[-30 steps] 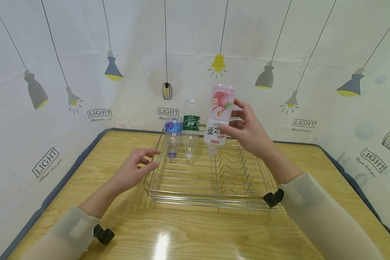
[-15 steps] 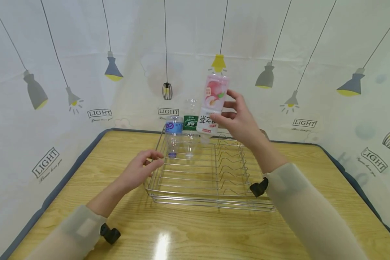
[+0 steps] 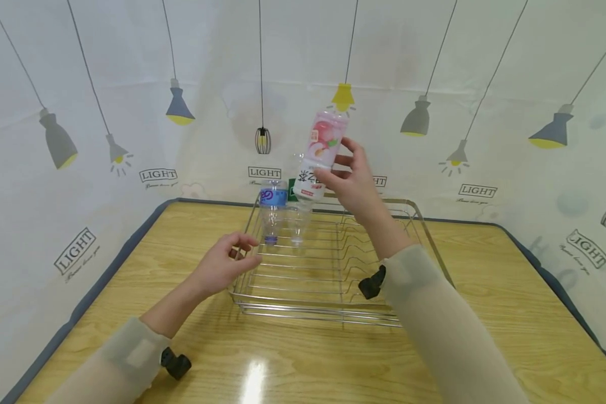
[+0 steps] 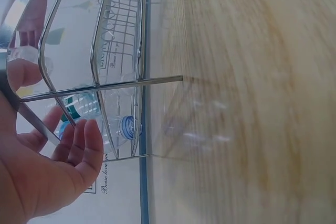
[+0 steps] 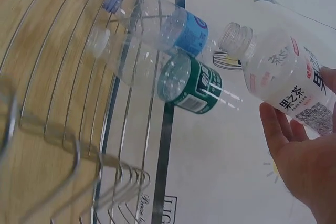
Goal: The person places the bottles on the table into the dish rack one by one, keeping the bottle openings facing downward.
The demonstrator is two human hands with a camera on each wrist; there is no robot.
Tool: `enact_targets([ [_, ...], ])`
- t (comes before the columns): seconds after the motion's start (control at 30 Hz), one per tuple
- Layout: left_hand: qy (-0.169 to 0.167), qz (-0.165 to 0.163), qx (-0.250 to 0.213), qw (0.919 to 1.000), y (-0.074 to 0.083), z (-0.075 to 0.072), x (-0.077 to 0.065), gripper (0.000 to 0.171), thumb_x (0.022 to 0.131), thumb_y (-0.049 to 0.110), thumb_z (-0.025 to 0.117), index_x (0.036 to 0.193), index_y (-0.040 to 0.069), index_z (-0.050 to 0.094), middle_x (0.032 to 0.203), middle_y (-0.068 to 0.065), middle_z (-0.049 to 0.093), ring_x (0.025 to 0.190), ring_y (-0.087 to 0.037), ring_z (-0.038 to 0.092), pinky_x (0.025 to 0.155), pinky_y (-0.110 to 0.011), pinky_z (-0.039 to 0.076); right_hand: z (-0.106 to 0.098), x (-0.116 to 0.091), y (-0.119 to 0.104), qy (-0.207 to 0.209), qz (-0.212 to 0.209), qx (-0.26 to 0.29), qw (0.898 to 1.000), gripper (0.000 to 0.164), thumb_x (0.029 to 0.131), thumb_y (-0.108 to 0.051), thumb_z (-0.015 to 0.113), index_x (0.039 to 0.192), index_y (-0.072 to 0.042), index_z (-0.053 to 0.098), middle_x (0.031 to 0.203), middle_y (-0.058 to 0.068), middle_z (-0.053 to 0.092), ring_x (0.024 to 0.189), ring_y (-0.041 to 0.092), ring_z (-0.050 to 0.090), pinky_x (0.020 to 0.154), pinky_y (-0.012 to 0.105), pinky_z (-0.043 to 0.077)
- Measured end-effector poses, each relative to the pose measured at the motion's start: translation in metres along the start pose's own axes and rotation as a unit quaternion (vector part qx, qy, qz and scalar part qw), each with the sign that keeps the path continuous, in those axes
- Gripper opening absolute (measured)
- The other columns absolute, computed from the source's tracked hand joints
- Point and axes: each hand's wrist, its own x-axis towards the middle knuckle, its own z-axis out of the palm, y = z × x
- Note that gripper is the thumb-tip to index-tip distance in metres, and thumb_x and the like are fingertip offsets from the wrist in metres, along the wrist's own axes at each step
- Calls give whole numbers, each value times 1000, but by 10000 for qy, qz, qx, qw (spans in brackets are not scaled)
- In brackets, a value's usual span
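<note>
My right hand (image 3: 350, 179) grips a plastic drink bottle (image 3: 325, 140) with a peach label, fingers on one side and thumb on the other. The bottle is upside down and tilted, its uncapped neck pointing down above the wire dish rack (image 3: 343, 307). Two clear plastic bottles stand neck-down at the rack's back left: one with a blue label (image 3: 274, 197) and purple cap, one with a green label (image 5: 197, 85) and white cap. In the head view, the held bottle partly covers the green-labelled one. My left hand (image 3: 227, 264) is at the rack's left rim, fingers loosely bent, holding nothing.
The rack's wavy wire dividers (image 3: 356, 247) run along its right half. It stands on a wood-grain table (image 3: 303, 359) with a dark edge. Behind is a pale curtain (image 3: 207, 140) printed with lamps. Each sleeve carries a small black camera (image 3: 175, 363).
My right hand has carried the peach bottle left and upward, tilting it further and bringing it in front of the green-labelled bottle. My left hand has shifted slightly right over the rack's rim.
</note>
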Motion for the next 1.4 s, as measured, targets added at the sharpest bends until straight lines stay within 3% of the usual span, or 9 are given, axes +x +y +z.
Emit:
enact_targets([
  [0.4, 26, 74, -359, 9993, 0, 3, -1, 37, 103, 20, 74, 135, 5, 63, 125, -20, 59, 101, -25, 55, 82, -33, 52, 23, 10, 14, 421, 1, 444, 9981, 85, 101, -22, 81, 169, -34, 31, 153, 10, 52, 130, 29, 61, 108, 46, 60],
  [0.8, -49, 156, -330, 9993, -1, 4, 1, 37, 102, 14, 72, 135, 3, 61, 119, -16, 58, 100, -24, 54, 81, -32, 51, 8, 15, 44, 885, 165, 713, 9934, 82, 102, -19, 76, 169, -34, 32, 157, 13, 51, 133, 29, 61, 114, 46, 56],
  [1.4, -49, 110, -279, 9995, -2, 0, -1, 36, 103, 16, 72, 135, 4, 61, 122, -20, 57, 104, -26, 55, 84, -35, 50, -4, 16, 62, 821, 911, 234, 9922, 82, 106, -10, 69, 173, -33, 27, 165, 17, 45, 143, 36, 57, 121, 53, 50],
])
